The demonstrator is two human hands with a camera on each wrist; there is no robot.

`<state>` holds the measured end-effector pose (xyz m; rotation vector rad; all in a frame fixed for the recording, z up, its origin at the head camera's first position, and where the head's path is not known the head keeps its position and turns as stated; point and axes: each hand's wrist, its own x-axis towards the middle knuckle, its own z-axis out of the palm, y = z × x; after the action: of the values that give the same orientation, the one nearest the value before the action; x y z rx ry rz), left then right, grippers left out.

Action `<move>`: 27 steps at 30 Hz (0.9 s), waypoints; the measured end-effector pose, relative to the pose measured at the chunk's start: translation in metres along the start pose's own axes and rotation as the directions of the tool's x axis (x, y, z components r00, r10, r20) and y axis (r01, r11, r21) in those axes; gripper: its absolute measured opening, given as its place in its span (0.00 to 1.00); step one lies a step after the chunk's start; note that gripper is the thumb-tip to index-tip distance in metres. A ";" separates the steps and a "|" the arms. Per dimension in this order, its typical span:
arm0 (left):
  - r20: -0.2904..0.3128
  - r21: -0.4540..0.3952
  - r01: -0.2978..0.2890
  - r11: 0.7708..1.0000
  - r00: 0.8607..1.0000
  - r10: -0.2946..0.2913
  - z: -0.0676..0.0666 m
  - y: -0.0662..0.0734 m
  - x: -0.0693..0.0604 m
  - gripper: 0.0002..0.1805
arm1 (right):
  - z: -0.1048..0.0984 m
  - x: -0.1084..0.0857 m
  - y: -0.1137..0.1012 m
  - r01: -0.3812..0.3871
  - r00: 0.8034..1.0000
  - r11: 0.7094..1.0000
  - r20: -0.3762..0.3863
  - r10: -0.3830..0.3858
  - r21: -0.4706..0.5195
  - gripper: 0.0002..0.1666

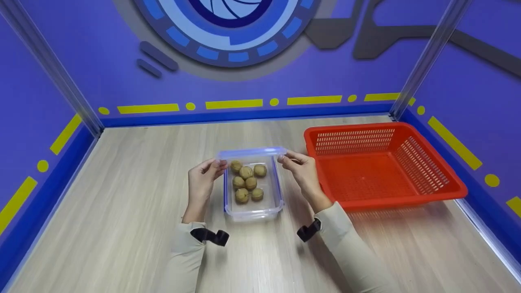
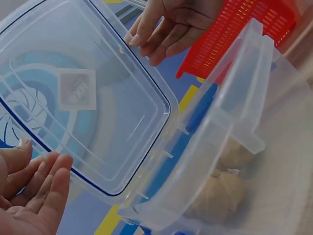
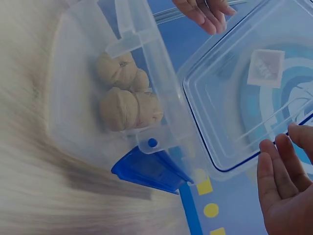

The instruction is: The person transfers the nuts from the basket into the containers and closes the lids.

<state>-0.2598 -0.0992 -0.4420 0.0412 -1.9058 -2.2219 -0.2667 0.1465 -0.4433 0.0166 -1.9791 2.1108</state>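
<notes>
A clear plastic food container (image 1: 254,213) with blue side clips stands on the table, with several walnuts (image 1: 246,172) inside. Its clear lid (image 1: 252,153), lined with a blue seal, is tilted up along the far end of the container. By the lid's left edge, my left hand (image 1: 202,177) pinches it between thumb and fingers. My right hand (image 1: 302,169) pinches the opposite edge. Through the lid (image 3: 225,122) in the right wrist view the wall's pattern shows. There a blue clip (image 3: 151,166) hangs outward from the container's side.
A red plastic basket (image 1: 366,199) with slotted sides stands on the right of the table, close to my right hand. Purple-blue panels (image 1: 252,85) wall in the wooden tabletop (image 1: 138,191) at the back and both sides.
</notes>
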 end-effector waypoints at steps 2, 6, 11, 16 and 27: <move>-0.006 -0.013 0.031 0.999 1.000 -0.031 0.000 -0.002 0.000 0.14 | -0.001 0.000 0.001 -0.005 1.000 1.000 0.001 0.005 -0.003 0.17; -0.039 -0.041 0.101 0.994 0.994 -0.103 -0.002 -0.004 0.001 0.15 | -0.001 0.000 0.002 -0.032 0.999 0.999 0.000 0.032 -0.026 0.18; -0.063 -0.084 0.132 0.988 0.989 -0.137 -0.005 -0.006 0.002 0.16 | 0.000 -0.001 0.004 -0.050 0.999 0.996 0.003 0.050 -0.078 0.16; -0.039 -0.108 0.120 0.987 0.991 -0.125 -0.008 -0.006 0.000 0.16 | 0.001 -0.002 0.005 -0.051 0.998 0.995 0.018 0.052 -0.091 0.16; 0.076 0.025 0.143 0.989 0.987 -0.144 -0.012 -0.010 -0.001 0.22 | 0.005 -0.006 0.009 -0.041 0.998 0.990 0.033 0.046 -0.137 0.15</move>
<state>-0.2583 -0.1094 -0.4536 0.1001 -2.0252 -2.3289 -0.2636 0.1405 -0.4530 -0.0130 -2.1597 2.0095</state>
